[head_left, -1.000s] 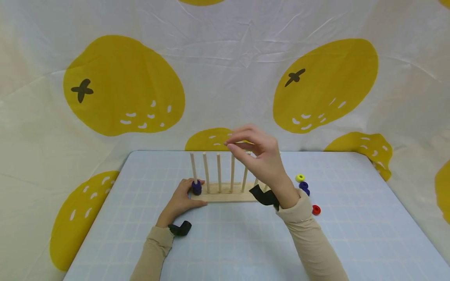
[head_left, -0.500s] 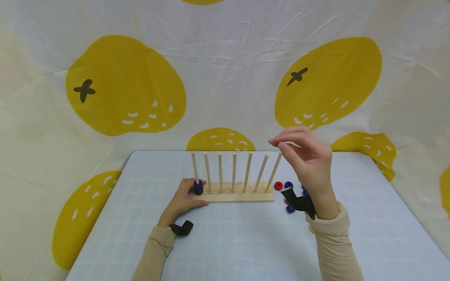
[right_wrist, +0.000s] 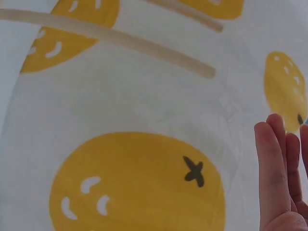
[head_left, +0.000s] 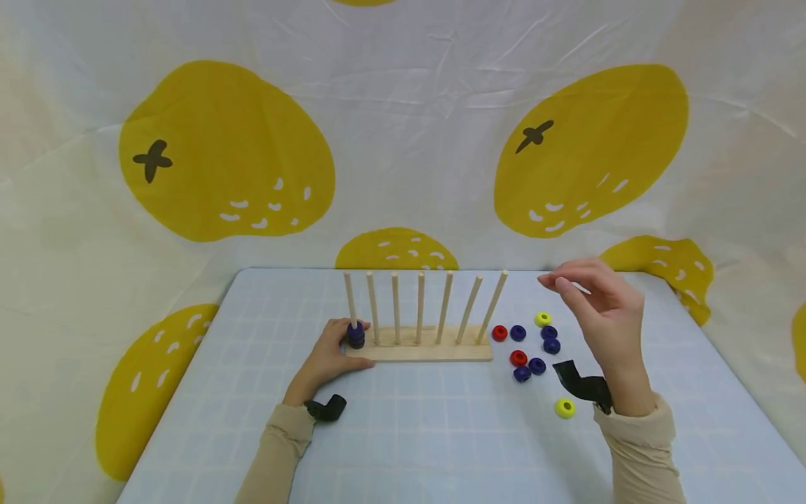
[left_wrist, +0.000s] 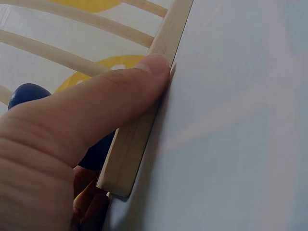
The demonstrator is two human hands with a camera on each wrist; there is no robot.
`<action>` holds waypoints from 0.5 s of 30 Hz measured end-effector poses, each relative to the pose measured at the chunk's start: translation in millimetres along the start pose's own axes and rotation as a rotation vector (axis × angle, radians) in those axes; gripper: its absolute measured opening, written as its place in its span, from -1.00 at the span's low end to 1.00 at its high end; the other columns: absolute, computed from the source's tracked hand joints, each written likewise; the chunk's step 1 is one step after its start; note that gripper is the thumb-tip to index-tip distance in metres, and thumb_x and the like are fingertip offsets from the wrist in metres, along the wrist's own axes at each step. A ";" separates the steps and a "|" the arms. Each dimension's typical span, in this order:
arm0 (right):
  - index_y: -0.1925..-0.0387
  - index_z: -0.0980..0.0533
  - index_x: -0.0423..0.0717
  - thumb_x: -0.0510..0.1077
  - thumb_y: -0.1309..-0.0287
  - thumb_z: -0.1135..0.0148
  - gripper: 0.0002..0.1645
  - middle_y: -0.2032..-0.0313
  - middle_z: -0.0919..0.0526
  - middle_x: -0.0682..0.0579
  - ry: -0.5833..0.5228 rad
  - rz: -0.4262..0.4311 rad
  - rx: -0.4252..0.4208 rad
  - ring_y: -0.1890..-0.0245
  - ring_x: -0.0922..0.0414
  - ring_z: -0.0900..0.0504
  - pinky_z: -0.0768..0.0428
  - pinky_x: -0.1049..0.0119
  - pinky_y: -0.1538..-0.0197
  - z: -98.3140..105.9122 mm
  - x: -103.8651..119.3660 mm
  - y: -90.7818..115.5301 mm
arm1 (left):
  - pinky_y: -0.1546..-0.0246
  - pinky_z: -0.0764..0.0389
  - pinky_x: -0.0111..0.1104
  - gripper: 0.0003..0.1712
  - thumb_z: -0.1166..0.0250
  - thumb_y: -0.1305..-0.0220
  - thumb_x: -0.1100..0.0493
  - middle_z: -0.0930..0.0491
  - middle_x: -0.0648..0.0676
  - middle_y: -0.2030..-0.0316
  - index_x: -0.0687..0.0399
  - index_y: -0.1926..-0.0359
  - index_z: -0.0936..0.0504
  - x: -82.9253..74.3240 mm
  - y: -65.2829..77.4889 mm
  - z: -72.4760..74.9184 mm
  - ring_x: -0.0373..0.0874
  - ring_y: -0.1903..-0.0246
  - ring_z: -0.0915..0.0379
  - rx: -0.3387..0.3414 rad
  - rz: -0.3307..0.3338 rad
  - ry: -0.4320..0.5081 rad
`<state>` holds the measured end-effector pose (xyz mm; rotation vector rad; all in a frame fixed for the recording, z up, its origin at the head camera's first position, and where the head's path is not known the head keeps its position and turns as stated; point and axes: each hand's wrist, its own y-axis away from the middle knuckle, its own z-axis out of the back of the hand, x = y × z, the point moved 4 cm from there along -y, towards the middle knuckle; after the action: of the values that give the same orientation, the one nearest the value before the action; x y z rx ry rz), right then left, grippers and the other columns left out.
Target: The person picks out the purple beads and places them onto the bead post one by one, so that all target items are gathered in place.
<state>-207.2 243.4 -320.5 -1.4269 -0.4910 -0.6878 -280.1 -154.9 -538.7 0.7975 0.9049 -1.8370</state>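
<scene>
A wooden peg board (head_left: 434, 353) with a row of several upright pegs stands on the table. Dark blue beads (head_left: 356, 335) are stacked at the foot of its leftmost peg. My left hand (head_left: 329, 353) grips the board's left end, thumb along the front edge and fingers round behind; in the left wrist view the thumb (left_wrist: 120, 91) presses on the wooden edge. Raised above the table on the right, my right hand (head_left: 604, 304) has loosely bent fingers, and no object shows between them. The right wrist view shows those fingers (right_wrist: 272, 168) fairly straight.
Loose beads lie right of the board: red ones (head_left: 518, 358), several dark blue ones (head_left: 537, 366), a yellow one (head_left: 543, 319) farther back and another yellow bead (head_left: 565, 408) nearer. A fruit-patterned cloth (head_left: 409, 161) hangs behind the pale checked table (head_left: 403, 448).
My right hand has moved from above the pegs out to the right and slightly lower, uncovering the right-hand pegs and the loose beads. The left hand keeps its grip on the board.
</scene>
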 end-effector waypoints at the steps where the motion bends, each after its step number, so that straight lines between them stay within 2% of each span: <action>1: 0.20 -0.57 -0.57 -0.58 -0.17 -0.16 -0.84 0.24 -0.64 -0.21 0.004 -0.015 0.010 0.17 0.04 -0.66 -0.60 0.39 0.01 2.7 -5.5 4.1 | -0.20 -0.30 0.02 -0.21 -0.69 0.20 0.03 -0.53 0.02 -0.14 0.00 -0.15 -0.64 -0.1 0.2 -0.2 -0.03 -0.12 -0.26 -0.002 0.000 0.001; 9: 0.17 -0.61 -0.32 -0.46 -0.24 -0.22 -0.84 0.23 -0.63 -0.13 0.244 -0.232 0.169 0.19 0.16 -0.67 -0.60 0.45 0.10 16.1 -57.0 44.1 | -0.17 -0.32 0.02 -0.20 -0.69 0.21 0.04 -0.53 0.03 -0.13 0.02 -0.15 -0.63 -1.1 1.0 0.1 -0.03 -0.10 -0.27 -0.012 -0.016 -0.004; 15: 0.15 -0.62 -0.24 -0.32 -0.30 -0.25 -0.88 0.21 -0.65 -0.14 0.351 -0.376 0.244 0.22 0.26 -0.66 -0.60 0.50 0.15 24.6 -82.6 67.5 | -0.20 -0.31 0.01 -0.20 -0.69 0.21 0.04 -0.54 0.02 -0.13 0.03 -0.15 -0.64 -1.1 1.0 1.0 -0.02 -0.11 -0.26 -0.006 0.006 -0.005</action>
<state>-217.6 279.6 -423.3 -0.9649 -0.5493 -1.1172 -278.9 -155.6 -537.5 0.7908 0.9042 -1.8292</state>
